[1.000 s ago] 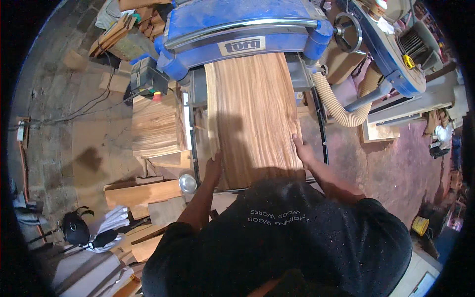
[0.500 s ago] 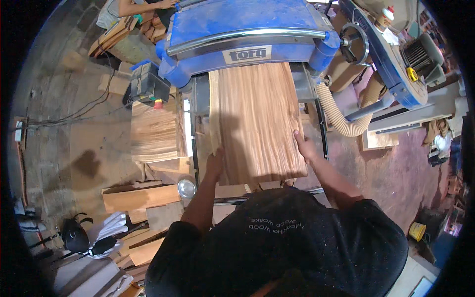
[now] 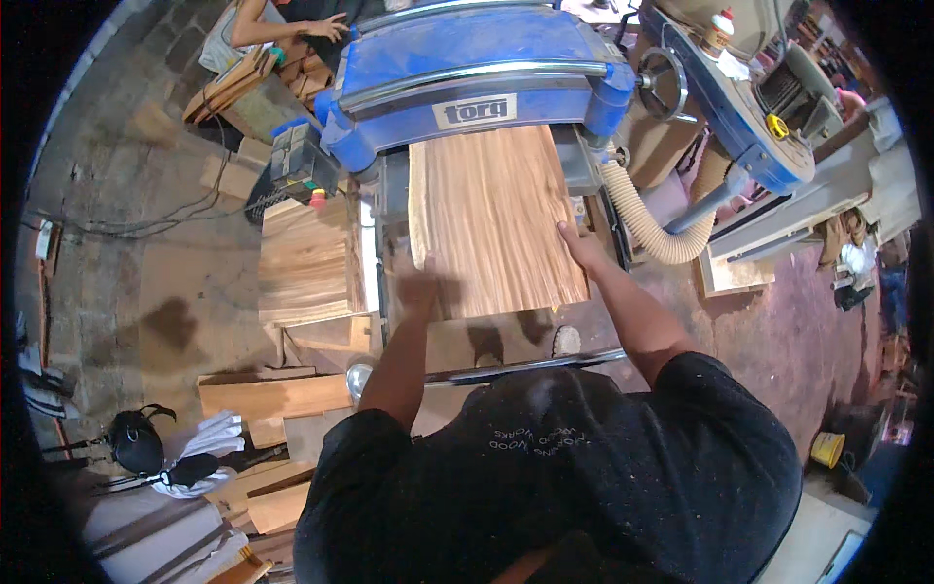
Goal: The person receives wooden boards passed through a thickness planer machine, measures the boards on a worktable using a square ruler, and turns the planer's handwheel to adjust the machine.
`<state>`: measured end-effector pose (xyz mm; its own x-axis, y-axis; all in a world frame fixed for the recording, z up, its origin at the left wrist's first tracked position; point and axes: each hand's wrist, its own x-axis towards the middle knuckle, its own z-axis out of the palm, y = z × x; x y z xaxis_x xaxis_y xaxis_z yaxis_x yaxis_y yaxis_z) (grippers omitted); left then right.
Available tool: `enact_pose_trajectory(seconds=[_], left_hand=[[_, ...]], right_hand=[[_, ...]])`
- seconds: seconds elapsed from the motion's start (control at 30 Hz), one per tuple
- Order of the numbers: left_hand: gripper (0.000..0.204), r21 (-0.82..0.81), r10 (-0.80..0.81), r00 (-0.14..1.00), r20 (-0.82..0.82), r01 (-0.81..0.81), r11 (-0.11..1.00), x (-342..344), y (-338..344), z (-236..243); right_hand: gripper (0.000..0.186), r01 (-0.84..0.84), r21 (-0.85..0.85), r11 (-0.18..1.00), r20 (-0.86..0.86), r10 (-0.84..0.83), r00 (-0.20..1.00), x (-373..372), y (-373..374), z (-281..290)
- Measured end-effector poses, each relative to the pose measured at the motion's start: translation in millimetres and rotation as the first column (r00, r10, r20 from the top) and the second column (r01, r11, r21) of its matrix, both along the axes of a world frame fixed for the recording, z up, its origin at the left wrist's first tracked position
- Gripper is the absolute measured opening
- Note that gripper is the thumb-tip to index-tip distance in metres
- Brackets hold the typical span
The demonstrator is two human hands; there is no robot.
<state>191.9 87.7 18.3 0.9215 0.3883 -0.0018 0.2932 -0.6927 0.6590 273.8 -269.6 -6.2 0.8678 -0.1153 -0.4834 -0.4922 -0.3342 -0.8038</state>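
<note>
A wide wooden board [image 3: 491, 224] with streaked brown grain lies flat, its far end under the front of a blue thickness planer [image 3: 467, 92]. My right hand [image 3: 582, 245] grips the board's right edge, thumb on the top face and the other fingers out of sight below. At the left edge, close to the near corner, is my left hand [image 3: 418, 284]. Motion smears its fingers, so I cannot tell whether it grips the board. The board's near end sticks out toward me over the floor.
Another wooden slab [image 3: 309, 258] lies left of the planer, beside a grey box [image 3: 300, 164]. A ribbed hose [image 3: 671, 241] curves at the right, below a handwheel [image 3: 664, 86]. Planks [image 3: 277, 397] are stacked at lower left. Another person's hand [image 3: 326, 27] shows at the far left.
The board has slid farther under the planer, away from me, and both hands have moved forward with it. My left hand has become blurred. The other person's hand has shifted slightly.
</note>
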Motion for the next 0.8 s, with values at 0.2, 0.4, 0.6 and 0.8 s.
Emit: enact_pose_trajectory(seconds=[0.2,0.4,0.6,0.8], left_hand=[[0.065,0.581,-0.480,0.863,0.159,0.311,0.752,-24.6,-26.5,14.5],[0.078,0.521,-0.577,0.817,0.002,0.491,0.698,-24.6,-49.4,23.4],[0.079,0.536,-0.601,0.792,-0.104,0.554,0.638,-6.1,-30.2,12.3],[0.078,0.484,-0.534,0.818,-0.214,0.564,0.670,-19.6,-69.2,43.5]], right_hand=[[0.072,-0.168,-0.108,0.980,0.007,0.170,0.985,-67.3,4.2,81.6],[0.074,-0.209,-0.191,0.959,-0.072,0.198,0.977,-150.1,-26.7,45.3],[0.047,-0.435,-0.670,0.602,0.114,0.662,0.740,-234.3,-44.3,13.8],[0.066,-0.315,-0.747,0.585,0.262,0.695,0.669,-271.2,-62.0,27.2]])
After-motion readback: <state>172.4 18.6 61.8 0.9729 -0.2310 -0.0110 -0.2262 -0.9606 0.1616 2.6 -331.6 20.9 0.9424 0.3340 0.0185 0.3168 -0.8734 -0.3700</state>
